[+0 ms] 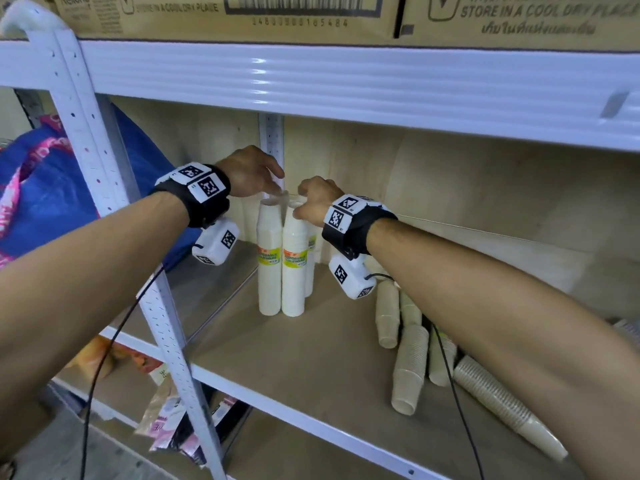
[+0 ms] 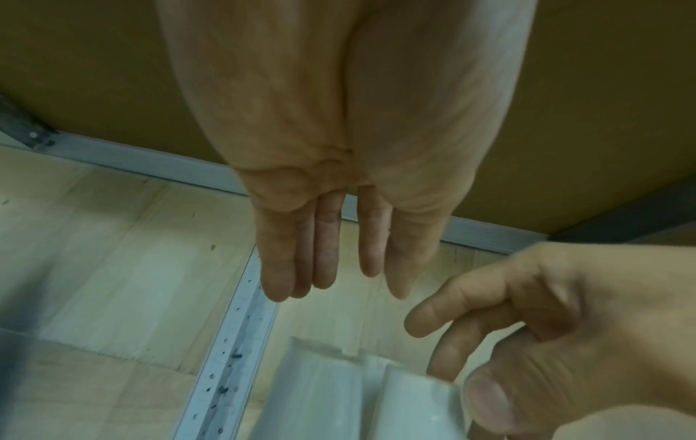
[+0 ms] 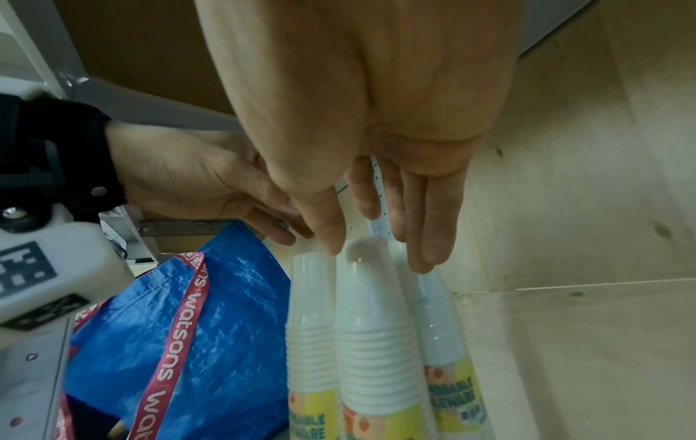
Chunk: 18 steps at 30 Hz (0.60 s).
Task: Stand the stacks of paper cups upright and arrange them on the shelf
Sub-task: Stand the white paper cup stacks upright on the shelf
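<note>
Three white paper cup stacks in clear wrap with yellow labels stand upright together at the back left of the wooden shelf: one on the left, one in front, one behind. My left hand hovers just above their tops, fingers straight, holding nothing. My right hand sits at the top of the front stack. Its thumb touches the wrap there and its fingers hang relaxed beside the tops. Several beige cup stacks lie on their sides at the right.
A long beige stack lies near the shelf's front right edge. A blue bag fills the bay left of the white post. The upper shelf beam runs close overhead, cardboard boxes on it. Bare board lies before the white stacks.
</note>
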Available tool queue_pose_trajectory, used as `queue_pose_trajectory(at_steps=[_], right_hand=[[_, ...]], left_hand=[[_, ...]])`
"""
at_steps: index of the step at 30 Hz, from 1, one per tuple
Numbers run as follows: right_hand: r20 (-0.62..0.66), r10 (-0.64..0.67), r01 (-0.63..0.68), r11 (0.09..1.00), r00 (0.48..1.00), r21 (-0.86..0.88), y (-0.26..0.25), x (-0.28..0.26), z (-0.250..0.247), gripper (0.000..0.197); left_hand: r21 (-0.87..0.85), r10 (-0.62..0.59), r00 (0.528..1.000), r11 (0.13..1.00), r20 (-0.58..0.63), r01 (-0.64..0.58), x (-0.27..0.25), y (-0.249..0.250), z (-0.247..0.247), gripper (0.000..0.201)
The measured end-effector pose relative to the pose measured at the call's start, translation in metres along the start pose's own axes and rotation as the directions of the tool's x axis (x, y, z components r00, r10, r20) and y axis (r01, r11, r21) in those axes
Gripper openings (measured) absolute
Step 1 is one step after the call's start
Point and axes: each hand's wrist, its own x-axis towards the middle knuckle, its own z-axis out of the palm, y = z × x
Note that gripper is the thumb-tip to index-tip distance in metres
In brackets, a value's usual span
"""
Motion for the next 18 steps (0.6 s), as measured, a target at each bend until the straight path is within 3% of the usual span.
queue_pose_trajectory(at_steps=[6, 13, 18], right_hand=[[-0.048, 0.054, -0.055, 0.998, 0.997, -0.006, 0.029, -0.012, -0.033, 0.042], [-0.086, 0.186, -0.194, 0.977, 0.979, -0.089, 0.092, -0.036, -0.071, 0.034], [-0.092, 0.287, -0.296, 0.948, 0.954, -0.114, 0.148, -0.062, -0.093, 0.036]], left_hand=[[0.012, 0.095, 0.995, 0.995, -0.042, -0.095, 0.013, 0.034, 0.0, 0.031], [-0.056, 0.213, 0.977, 0.975, -0.029, -0.214, 0.035, 0.091, 0.034, 0.025], [-0.124, 0.283, 0.958, 0.953, 0.05, -0.275, 0.046, 0.129, 0.072, 0.025]])
